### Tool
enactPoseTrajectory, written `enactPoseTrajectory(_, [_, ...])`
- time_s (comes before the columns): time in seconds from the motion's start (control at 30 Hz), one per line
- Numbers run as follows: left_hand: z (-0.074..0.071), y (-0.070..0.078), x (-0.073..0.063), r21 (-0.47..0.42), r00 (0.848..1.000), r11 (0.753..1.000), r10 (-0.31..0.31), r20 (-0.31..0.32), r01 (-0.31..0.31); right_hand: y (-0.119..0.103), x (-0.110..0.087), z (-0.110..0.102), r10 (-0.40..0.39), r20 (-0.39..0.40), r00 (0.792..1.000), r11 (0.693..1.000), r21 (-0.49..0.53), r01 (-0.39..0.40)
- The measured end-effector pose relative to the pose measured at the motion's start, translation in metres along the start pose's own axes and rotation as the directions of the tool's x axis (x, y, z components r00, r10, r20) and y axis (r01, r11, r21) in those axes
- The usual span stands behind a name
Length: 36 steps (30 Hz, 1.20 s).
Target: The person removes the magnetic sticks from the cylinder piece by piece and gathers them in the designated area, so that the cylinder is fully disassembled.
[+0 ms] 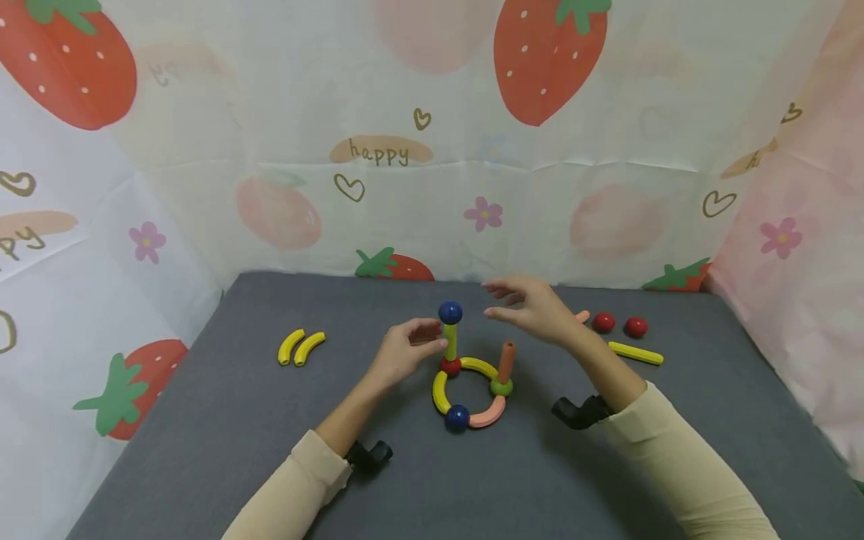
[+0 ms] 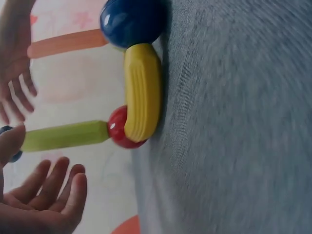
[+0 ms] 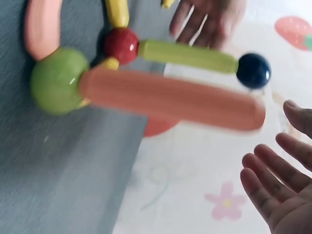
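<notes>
Left grip [image 1: 407, 351], fingers spread, was just left of the green rod [image 1: 451, 341]; whether they touched, I could not tell. Upright, that rod's long axis rose from a red ball [image 1: 451, 367] on the bench [image 1: 202, 450] to a blue ball [image 1: 450, 313] on top. Farther right, the orange rod [image 1: 506, 364] pointed up from a green ball [image 1: 501, 388], near the right grip [image 1: 529, 307], likewise spread.

Dark grey tabletop [image 1: 223, 420]. On it: ring of balls and curved pieces [image 1: 440, 392], blue ball [image 1: 457, 418] at its seven o'clock. From ring: two yellow curved pieces [image 1: 290, 347] at ten o'clock; two red balls [image 1: 604, 322], yellow straight rod [image 1: 636, 353], part-hidden pink piece [image 1: 583, 316] around two o'clock.
</notes>
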<state>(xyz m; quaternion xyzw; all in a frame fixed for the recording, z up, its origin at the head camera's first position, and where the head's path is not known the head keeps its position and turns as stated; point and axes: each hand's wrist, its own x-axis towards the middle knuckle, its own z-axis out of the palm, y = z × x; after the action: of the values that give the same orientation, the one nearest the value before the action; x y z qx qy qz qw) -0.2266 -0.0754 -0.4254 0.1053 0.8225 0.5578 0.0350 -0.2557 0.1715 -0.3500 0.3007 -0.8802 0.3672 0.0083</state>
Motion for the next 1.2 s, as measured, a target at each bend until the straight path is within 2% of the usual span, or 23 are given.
enactPoseTrajectory(0.2, [0.008,-0.005,0.008,-0.061,0.995,0.993,0.096,-0.020,-0.097,-0.020,0.017,0.013,-0.084,0.113,0.990,0.996,-0.013,0.086])
enactPoseTrajectory(0.37, [0.011,-0.003,0.013,-0.067,0.991,0.989,0.126,-0.037,-0.128,-0.032,0.026,0.021,-0.099,0.165,0.981,0.994,-0.034,0.106])
enactPoseTrajectory(0.6, [0.014,0.000,0.015,-0.077,0.993,0.991,0.110,-0.046,-0.114,-0.038,0.028,0.026,-0.096,0.195,0.976,0.983,-0.138,0.124])
enactPoseTrajectory(0.8, [0.015,0.001,0.013,-0.051,0.992,0.991,0.118,-0.042,-0.120,-0.036,0.027,0.028,-0.122,0.197,0.973,0.973,-0.168,0.156])
enactPoseTrajectory(1.03, [0.016,0.003,0.013,-0.024,0.995,0.994,0.102,-0.009,-0.102,-0.036,0.026,0.028,-0.128,0.199,0.972,0.971,-0.174,0.163])
enactPoseTrajectory(1.2, [0.017,0.004,0.015,0.007,0.997,0.997,0.076,0.007,-0.076,-0.033,0.025,0.027,-0.111,0.196,0.974,0.982,-0.127,0.137])
